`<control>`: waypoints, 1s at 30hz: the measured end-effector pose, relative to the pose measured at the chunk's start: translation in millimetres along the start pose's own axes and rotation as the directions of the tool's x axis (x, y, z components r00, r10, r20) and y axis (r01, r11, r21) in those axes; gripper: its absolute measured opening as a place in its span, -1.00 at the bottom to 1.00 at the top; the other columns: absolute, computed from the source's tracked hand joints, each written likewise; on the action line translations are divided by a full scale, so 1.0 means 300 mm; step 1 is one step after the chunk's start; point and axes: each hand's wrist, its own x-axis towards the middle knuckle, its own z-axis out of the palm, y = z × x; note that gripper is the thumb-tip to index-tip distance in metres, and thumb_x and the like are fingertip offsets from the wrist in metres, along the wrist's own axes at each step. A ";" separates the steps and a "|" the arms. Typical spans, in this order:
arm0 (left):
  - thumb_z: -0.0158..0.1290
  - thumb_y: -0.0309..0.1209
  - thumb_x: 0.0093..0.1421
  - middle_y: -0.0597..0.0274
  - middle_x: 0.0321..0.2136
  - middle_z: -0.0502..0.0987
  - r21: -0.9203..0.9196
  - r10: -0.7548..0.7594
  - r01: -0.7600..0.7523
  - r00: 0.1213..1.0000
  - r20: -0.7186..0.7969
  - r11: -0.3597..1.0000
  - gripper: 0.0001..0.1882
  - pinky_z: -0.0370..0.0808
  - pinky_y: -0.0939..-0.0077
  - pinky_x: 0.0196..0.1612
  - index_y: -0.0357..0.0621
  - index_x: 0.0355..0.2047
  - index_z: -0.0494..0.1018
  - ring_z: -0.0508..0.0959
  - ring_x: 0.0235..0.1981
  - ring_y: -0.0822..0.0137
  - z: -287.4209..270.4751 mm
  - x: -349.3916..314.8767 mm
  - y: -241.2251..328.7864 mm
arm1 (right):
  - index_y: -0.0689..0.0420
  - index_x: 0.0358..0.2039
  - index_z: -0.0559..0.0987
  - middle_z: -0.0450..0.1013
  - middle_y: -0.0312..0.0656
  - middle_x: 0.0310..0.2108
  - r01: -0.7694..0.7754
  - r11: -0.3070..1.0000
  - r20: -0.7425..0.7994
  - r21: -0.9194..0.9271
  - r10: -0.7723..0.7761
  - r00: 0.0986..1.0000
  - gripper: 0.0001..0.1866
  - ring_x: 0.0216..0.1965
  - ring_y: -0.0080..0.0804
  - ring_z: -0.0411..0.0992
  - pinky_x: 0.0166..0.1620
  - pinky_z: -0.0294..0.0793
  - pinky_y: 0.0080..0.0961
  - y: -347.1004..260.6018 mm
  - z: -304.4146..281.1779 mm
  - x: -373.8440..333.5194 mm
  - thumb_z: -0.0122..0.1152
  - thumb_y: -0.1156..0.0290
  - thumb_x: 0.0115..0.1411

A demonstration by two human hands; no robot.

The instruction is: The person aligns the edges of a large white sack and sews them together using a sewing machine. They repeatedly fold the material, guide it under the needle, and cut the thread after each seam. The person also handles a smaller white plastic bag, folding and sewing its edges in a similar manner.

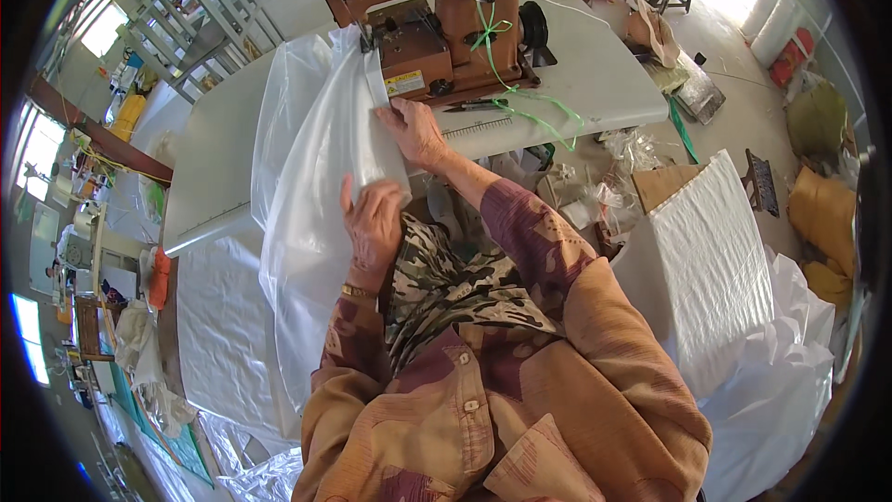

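Note:
A translucent white plastic sheet (311, 223) runs from under the needle end of a brown sewing machine (483, 28), over the table's front edge and down toward my lap. My right hand (416, 137) is beside the machine's front corner, its thumb and fingers closed on the sheet's folded right edge. Lower down, my left hand (373, 223) rests against the hanging sheet, thumb raised apart from loosely bent fingers. Those fingers are slightly blurred, and no firm grip shows. The machine hides part of the stitching spot.
Green string (491, 28) hangs off the machine onto the grey-white table (595, 84). A dark pen-like tool (476, 105) lies by a printed ruler scale. White sheeting (711, 270) is stacked at my right, more (228, 316) at my left. Scraps litter the floor beyond.

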 end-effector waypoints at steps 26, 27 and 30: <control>0.06 -0.54 0.14 0.38 -0.33 0.51 0.122 0.008 0.007 0.992 -0.128 0.992 -0.93 0.05 -0.04 0.36 -0.08 -0.41 0.51 0.56 -0.24 0.32 0.094 0.292 -0.160 | 0.06 -0.06 0.48 0.41 -0.23 0.07 0.540 0.633 0.031 -0.555 -0.633 0.774 -0.61 0.21 -0.18 0.29 0.20 0.21 -0.06 -0.020 -0.113 0.076 0.24 0.49 0.05; 0.06 -0.54 0.14 0.38 -0.33 0.51 0.122 0.009 0.006 0.992 -0.125 0.992 -0.93 0.06 -0.04 0.36 -0.08 -0.42 0.51 0.56 -0.24 0.32 0.095 0.293 -0.161 | 0.04 -0.03 0.47 0.38 -0.29 0.11 0.555 0.627 0.076 -0.546 -0.623 0.779 -0.59 0.26 -0.23 0.24 0.27 0.16 -0.01 -0.013 -0.116 0.081 0.24 0.48 0.06; 0.06 -0.54 0.14 0.35 -0.33 0.51 0.107 0.007 0.007 0.992 -0.123 0.994 -0.93 0.05 -0.08 0.36 -0.09 -0.42 0.52 0.55 -0.25 0.32 0.092 0.294 -0.162 | 0.02 -0.01 0.47 0.38 -0.30 0.12 0.597 0.566 0.135 -0.568 -0.651 0.747 -0.58 0.28 -0.25 0.22 0.28 0.15 0.00 0.018 -0.106 0.109 0.24 0.47 0.07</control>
